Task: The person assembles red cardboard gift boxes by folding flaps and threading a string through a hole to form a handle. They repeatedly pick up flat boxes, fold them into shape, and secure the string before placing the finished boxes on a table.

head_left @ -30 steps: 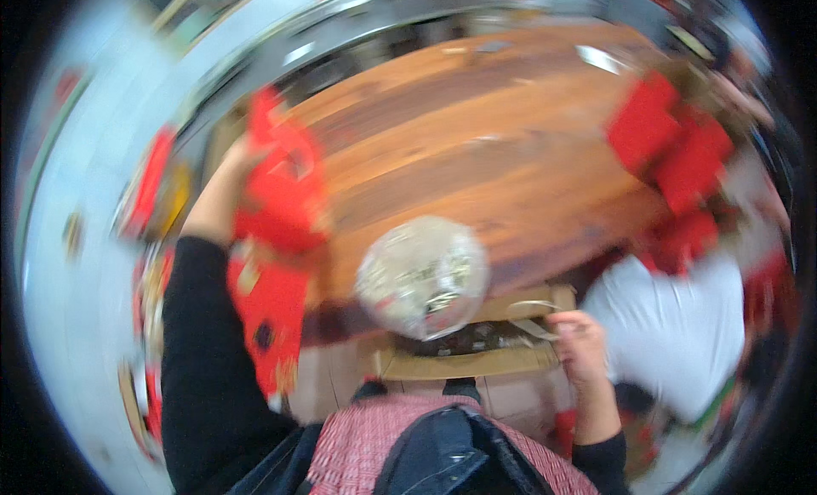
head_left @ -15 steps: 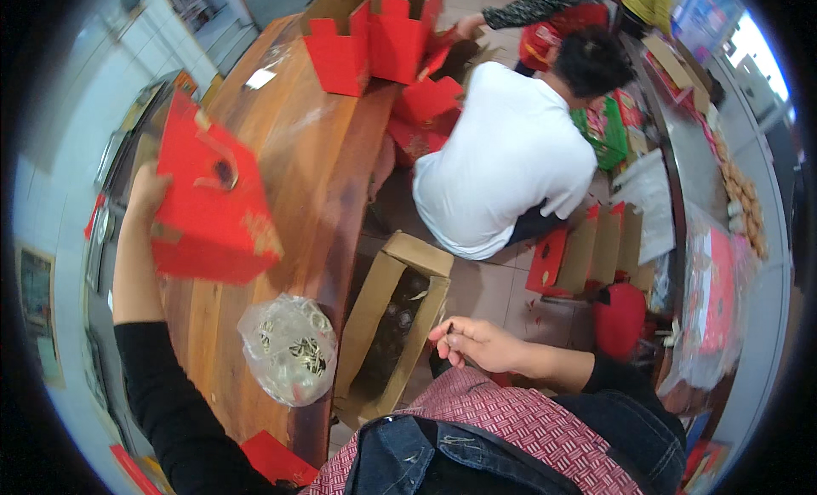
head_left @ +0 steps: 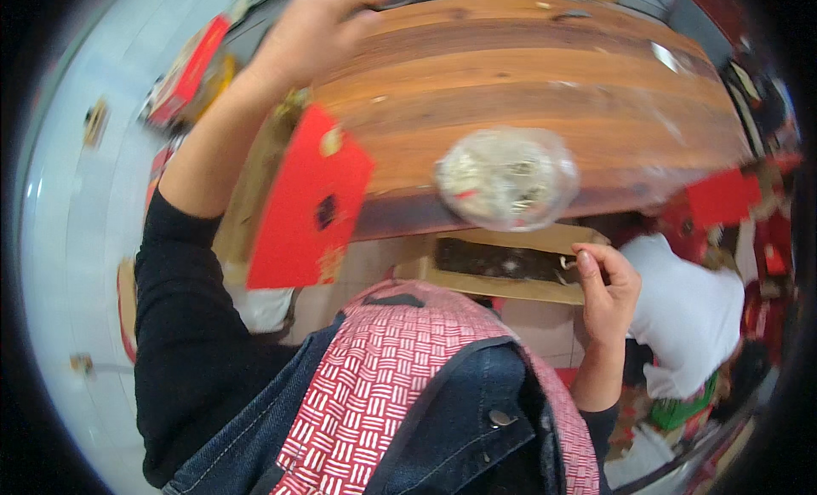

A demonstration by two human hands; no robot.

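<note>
So: table (head_left: 528, 78) spans the top, near edge running mid-frame. Red box (head_left: 306, 201) hangs off the near-left corner, tilted, below the raised left hand (head_left: 311, 35); fingers curled, grip unclear, blurred. Carton (head_left: 502, 261) sits on the floor under the near edge, open side up for reach-in. Clear bag (head_left: 508, 178) on the near edge overhangs it. Right hand (head_left: 606, 286) at the carton's right end, fingers pinched together, possibly on something small.

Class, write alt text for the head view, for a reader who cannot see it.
Seen from above, a person's left hand is raised over a wooden table, with a red box beneath the forearm. The right hand reaches by an open carton. A clear bag lies at the table's edge.
</note>
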